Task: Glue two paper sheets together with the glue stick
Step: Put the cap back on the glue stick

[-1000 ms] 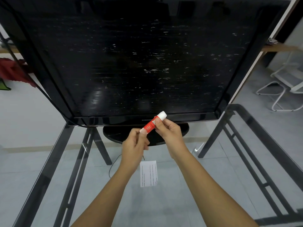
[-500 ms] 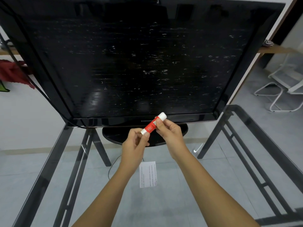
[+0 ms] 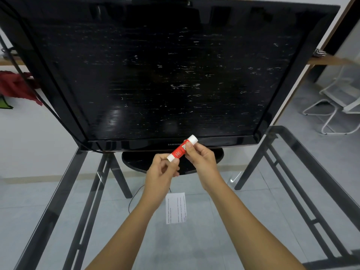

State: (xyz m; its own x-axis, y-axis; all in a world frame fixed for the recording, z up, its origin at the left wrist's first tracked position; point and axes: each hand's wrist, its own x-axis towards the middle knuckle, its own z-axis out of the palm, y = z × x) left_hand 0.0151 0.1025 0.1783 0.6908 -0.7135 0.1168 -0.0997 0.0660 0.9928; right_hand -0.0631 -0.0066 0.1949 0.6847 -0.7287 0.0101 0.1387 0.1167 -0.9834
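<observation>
A red glue stick [image 3: 180, 151] with white ends is held slanted above the glass table, in front of the monitor's base. My right hand [image 3: 202, 161] grips its red body near the upper end. My left hand [image 3: 160, 173] pinches the lower white end between thumb and fingers. A small white paper sheet [image 3: 176, 208] with printed lines lies flat on the glass below and between my forearms. Only one sheet is visible.
A large black monitor [image 3: 159, 75] on an oval stand [image 3: 136, 162] fills the back of the glass table [image 3: 272, 191], whose dark metal frame shows through. A white chair [image 3: 339, 106] stands at far right. Red cloth [image 3: 15, 86] hangs at left.
Both hands keep holding the glue stick in nearly the same place. The left fingers have shifted slightly on the lower white end. The paper has not moved.
</observation>
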